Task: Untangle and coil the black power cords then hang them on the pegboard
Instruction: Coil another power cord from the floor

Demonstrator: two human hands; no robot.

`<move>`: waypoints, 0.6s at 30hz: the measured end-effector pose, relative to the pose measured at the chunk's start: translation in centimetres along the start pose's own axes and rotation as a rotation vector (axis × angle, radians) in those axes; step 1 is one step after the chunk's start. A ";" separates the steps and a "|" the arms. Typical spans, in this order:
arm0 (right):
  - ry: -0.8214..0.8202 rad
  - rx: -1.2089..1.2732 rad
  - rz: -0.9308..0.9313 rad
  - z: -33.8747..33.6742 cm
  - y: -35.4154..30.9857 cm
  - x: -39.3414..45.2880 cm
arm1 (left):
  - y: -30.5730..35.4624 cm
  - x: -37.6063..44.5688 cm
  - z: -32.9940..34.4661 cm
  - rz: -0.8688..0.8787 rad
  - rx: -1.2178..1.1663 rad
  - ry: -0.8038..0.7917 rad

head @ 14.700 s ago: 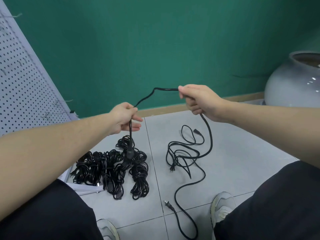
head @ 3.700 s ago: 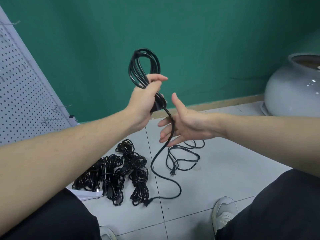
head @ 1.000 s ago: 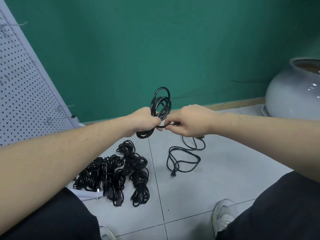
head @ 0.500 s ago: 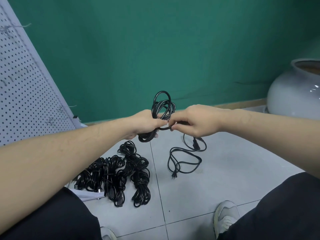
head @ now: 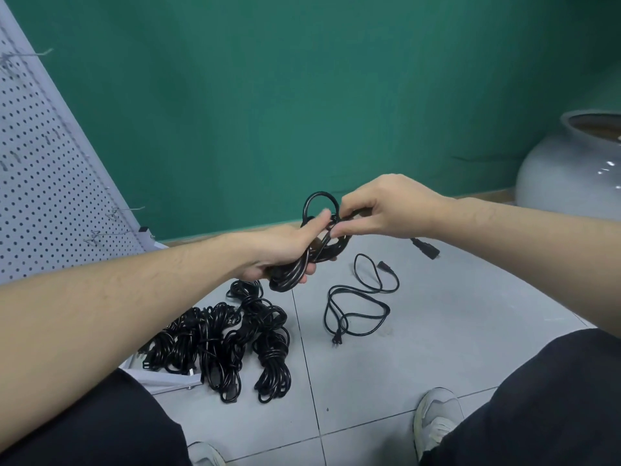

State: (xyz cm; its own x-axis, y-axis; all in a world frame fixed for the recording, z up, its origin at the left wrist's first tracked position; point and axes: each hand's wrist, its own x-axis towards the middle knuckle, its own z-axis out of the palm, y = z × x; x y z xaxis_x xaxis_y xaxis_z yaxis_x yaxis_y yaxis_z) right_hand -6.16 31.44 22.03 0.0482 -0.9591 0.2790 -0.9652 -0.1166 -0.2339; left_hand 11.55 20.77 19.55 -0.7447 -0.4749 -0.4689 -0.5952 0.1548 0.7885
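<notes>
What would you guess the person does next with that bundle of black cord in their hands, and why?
Probably tuck the loose end through the loop to lock the wrap. The left hand grips the coiled cord; the right hand pinches its tail at the top loop, and the plug hangs free below.

Left hand (head: 285,248) grips palm-up, fingers curled; right hand (head: 383,206) pinches with fingertips beside it.

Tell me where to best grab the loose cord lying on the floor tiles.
Probably the loose cord is best pinched from above at its far end, just behind the connector. That end lies free of the crossing loops, so lifting there should let the rest trail out without knotting.
</notes>
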 end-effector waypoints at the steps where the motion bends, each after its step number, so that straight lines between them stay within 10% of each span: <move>1: -0.004 0.007 -0.011 0.0 -0.1 0.0 | 0.1 -0.2 0.2 -0.015 -0.028 -0.016; 18: -0.154 0.302 -0.005 -0.9 -0.2 -0.1 | 0.0 -0.2 1.4 0.235 0.632 -0.240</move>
State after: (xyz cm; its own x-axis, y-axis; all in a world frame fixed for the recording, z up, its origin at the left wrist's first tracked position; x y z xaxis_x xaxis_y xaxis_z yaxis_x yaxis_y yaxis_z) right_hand -6.24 31.77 22.87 0.1134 -0.9833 0.1420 -0.8462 -0.1705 -0.5048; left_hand 11.30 22.09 19.11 -0.8771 -0.1747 -0.4474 -0.4180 0.7365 0.5319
